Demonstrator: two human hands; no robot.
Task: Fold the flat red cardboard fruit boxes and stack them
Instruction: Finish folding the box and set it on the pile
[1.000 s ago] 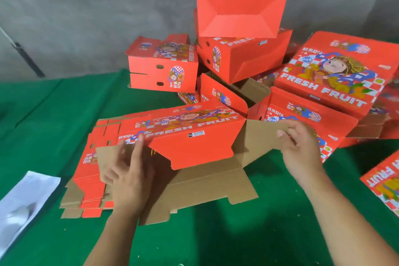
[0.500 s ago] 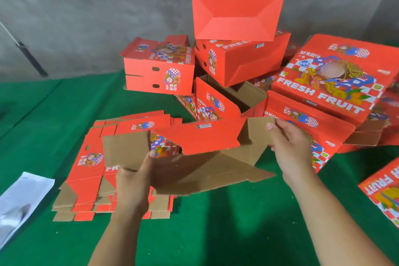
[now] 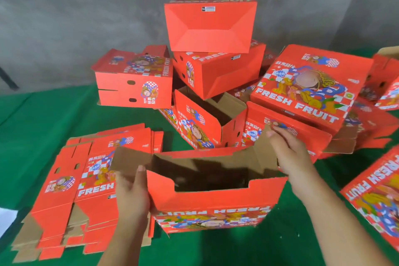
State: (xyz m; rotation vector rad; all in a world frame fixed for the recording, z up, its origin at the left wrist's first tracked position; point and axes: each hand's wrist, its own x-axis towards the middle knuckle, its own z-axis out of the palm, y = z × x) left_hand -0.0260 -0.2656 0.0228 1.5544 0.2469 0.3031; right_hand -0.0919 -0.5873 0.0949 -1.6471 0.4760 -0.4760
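The left hand [image 3: 132, 195] has its fingers [image 3: 141, 176] wrapped on the left end of the half-open box [image 3: 212, 203], with the thumb pressed on the brown flap there. The right hand [image 3: 290, 153] pinches the brown flap at the right end, fingers curled over its top edge. So both hands grip one box, one at each end.

The box sits between the hands, near the front edge of the green tabletop [image 3: 43, 119]. Its long side runs from left to right, from one hand to the other. The open mouth faces up and away from the person. The red front wall with the picture is nearest the person.

I think the end flaps must fold in next. Each hand is already on its own flap, so neither has to reach.

Just left of the box lies the pile of flat boxes [image 3: 86, 179]. Behind it, toward the back edge, the folded boxes [image 3: 210, 28] are heaped on one another against the grey wall [image 3: 75, 28].
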